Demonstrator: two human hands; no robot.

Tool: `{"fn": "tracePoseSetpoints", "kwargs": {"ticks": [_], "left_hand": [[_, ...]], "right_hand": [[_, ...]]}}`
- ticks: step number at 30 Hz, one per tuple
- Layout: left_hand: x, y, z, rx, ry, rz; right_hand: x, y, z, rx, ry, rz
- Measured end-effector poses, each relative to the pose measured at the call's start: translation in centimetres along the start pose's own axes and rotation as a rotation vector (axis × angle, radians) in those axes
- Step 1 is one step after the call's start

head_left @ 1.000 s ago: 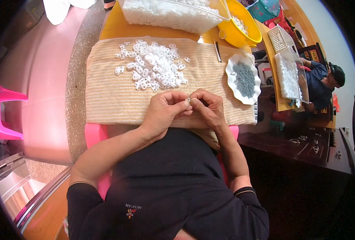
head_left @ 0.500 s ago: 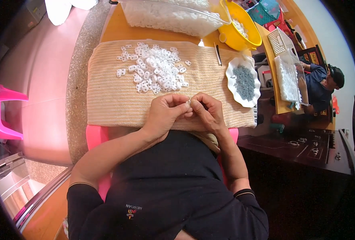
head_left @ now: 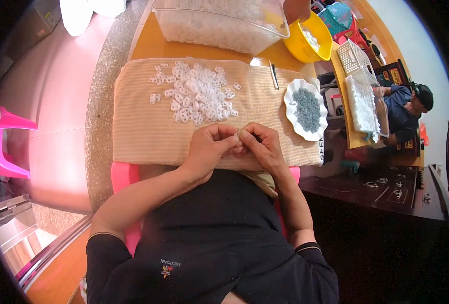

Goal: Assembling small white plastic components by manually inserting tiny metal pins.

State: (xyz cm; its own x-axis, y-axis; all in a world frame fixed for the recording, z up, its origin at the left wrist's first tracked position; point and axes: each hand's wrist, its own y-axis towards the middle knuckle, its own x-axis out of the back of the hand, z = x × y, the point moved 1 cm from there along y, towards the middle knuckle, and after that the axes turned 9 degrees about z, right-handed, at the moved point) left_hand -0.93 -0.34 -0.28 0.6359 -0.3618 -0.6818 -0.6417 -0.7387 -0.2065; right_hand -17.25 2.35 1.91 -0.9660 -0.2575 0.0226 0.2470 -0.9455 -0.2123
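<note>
My left hand (head_left: pixel 210 147) and my right hand (head_left: pixel 263 144) meet over the near edge of the striped tan cloth (head_left: pixel 143 139). Thumbs and fingertips are pinched together around a small whitish piece, mostly hidden by the fingers. Beyond my hands lies a loose heap of white two-holed plastic pieces (head_left: pixel 196 93), with several scattered at its left and right. To the right, a white scalloped dish (head_left: pixel 291 114) holds many small grey-blue parts (head_left: pixel 307 109). Two thin sticks (head_left: pixel 274 76), one dark and one white, lie above the dish.
At the table's far side stand a clear bin (head_left: pixel 219 38) of white pieces and a yellow bowl (head_left: pixel 293 48). Another person's hand (head_left: pixel 296 9) is at the bowl. On the right, a co-worker (head_left: pixel 406 106) sits by another clear bin (head_left: pixel 361 104). A pink stool (head_left: pixel 6 144) stands left.
Another person's hand has come into view at the yellow bowl. The view has shifted slightly, so the table sits a little lower. My hands remain pinched together in nearly the same place.
</note>
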Motion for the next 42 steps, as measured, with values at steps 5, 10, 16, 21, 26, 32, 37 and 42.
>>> {"fn": "tracePoseSetpoints", "kwargs": {"ticks": [5, 10, 16, 21, 26, 32, 37, 42], "left_hand": [[0.2, 0.1, 0.0, -0.001, -0.011, -0.006], [0.1, -0.1, -0.1, 0.021, -0.13, -0.041], [0.3, -0.1, 0.1, 0.011, -0.169, -0.042], [0.2, 0.0, -0.1, 0.01, -0.153, -0.026], [0.3, -0.1, -0.1, 0.003, -0.164, -0.02], [0.2, -0.1, -0.2, 0.022, -0.156, -0.031], [0.2, -0.1, -0.2, 0.002, -0.179, -0.041], [0.3, -0.1, -0.1, 0.023, -0.171, -0.036]], "right_hand": [[0.0, 0.0, 1.3, 0.003, -0.007, -0.016], [2.3, 1.0, 1.3, -0.006, -0.055, 0.062], [3.3, 5.2, 2.6, 0.249, -0.758, -0.099], [3.1, 8.0, 2.0, 0.327, -1.019, -0.097], [2.3, 8.3, 2.3, 0.267, -1.164, -0.119], [3.0, 7.0, 1.6, 0.397, -1.178, -0.194], [4.2, 5.4, 1.1, 0.137, -0.405, -0.181], [5.0, 4.6, 0.3, 0.16, 0.092, -0.168]]}}
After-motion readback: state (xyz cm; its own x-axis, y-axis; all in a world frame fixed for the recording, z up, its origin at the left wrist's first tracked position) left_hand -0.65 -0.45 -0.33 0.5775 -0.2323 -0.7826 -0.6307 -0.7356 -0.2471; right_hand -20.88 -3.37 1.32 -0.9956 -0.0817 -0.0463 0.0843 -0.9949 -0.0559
